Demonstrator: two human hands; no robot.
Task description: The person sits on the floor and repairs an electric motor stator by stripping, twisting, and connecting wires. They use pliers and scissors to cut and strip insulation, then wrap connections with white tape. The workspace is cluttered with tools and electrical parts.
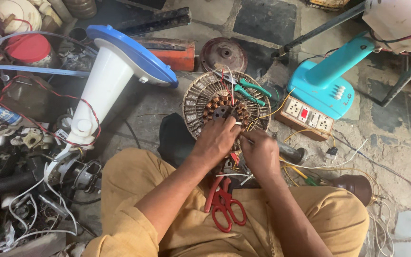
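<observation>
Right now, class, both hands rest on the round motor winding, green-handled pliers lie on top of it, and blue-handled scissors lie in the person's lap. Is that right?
Not quite. The scissors have red handles, not blue, as the head view shows. The rest holds: the left hand and right hand are on the round motor winding, and the green-handled pliers lie on top of it.
</observation>
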